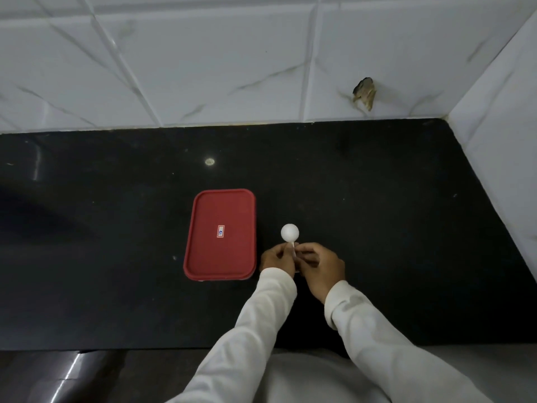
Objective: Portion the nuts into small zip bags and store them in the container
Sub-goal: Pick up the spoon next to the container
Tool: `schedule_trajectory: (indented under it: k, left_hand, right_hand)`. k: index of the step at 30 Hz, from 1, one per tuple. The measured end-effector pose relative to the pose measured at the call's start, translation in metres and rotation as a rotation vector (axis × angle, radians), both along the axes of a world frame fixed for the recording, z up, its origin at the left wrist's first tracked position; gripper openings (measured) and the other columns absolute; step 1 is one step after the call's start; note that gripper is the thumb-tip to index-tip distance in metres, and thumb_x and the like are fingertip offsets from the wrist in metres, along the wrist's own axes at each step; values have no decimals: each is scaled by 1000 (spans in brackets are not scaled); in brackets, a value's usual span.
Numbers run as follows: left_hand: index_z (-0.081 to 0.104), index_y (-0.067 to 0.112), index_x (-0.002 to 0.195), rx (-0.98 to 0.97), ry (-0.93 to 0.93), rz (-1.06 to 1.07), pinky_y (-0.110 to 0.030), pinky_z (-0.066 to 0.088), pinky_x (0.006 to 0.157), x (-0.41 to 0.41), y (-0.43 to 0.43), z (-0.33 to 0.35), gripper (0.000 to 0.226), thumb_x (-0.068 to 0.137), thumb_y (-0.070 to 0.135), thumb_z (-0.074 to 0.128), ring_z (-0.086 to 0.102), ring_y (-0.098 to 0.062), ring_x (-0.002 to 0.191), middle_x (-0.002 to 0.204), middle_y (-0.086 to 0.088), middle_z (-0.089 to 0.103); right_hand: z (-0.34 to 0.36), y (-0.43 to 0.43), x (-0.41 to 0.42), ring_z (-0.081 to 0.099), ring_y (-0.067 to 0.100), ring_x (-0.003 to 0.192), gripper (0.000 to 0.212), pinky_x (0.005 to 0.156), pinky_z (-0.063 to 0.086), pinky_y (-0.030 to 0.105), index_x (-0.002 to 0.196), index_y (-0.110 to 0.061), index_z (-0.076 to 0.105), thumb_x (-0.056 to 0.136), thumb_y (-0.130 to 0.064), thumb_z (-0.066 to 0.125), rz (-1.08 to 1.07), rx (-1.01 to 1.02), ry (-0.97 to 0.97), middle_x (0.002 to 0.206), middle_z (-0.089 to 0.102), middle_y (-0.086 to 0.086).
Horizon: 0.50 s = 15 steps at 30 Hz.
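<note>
Nearest the camera, two white sleeves (377, 344) reach forward from the bottom edge over the front lip of a black countertop (392, 199). The two hands meet just right of the middle of the counter. The left hand (277, 261) has its fingers curled inward, with thumb and forefinger pinching the thin handle of a white scoop (289, 231). The right hand (321, 266) sits close against it from the other side. Its fingers are also bent in, and the fingertips (302, 253) close on the same handle just beneath the bowl. A pale, slightly translucent sliver shows between the two hands, but it cannot be told whether this is only the handle or something else held with it. The scoop's round bowl stands clear of both hands, just beyond the fingertips on the far side, and appears as a plain white disc. Its inside cannot be made out. Just beside the left hand, to its left, a red lid (220, 210) with rounded corners lies flat, its long side running away from the person and a small label at its centre. Its near right corner is close to the left knuckles but apart from them. Whether a container sits under it cannot be told. Farther back on the counter is a small pale spot (209, 162). Behind that rises a white marbled tile wall (232, 68) with a broken hole (364, 93) towards the right, and it meets a side wall (499, 126).
</note>
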<state>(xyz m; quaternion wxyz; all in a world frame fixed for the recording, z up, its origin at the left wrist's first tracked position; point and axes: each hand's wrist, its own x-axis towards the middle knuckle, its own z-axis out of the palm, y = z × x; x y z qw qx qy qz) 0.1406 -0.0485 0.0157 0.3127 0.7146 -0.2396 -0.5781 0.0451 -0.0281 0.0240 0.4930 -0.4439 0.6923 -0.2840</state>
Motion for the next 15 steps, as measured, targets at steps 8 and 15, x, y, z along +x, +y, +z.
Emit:
schedule_trajectory:
  k: [8,15]
  left_hand:
    - [51,18,142,-95,-227,-40,-17,32,97,0,19,4,40,102,20,48,50,-19,131,140,-2,56]
    - [58,19,135,-129,-166,-72,-16,34,96,1,27,0,36,100,13,49,54,-18,127,133,-1,61]
  right_hand:
    - [-10,-19,9,62,-1,69,14,58,42,4,101,-18,71,87,-16,70,-75,123,78,83,69,-7]
    - [-13,-22,17,68,13,83,12,72,50,21,96,-23,71,84,-25,72,-61,139,171,81,67,-7]
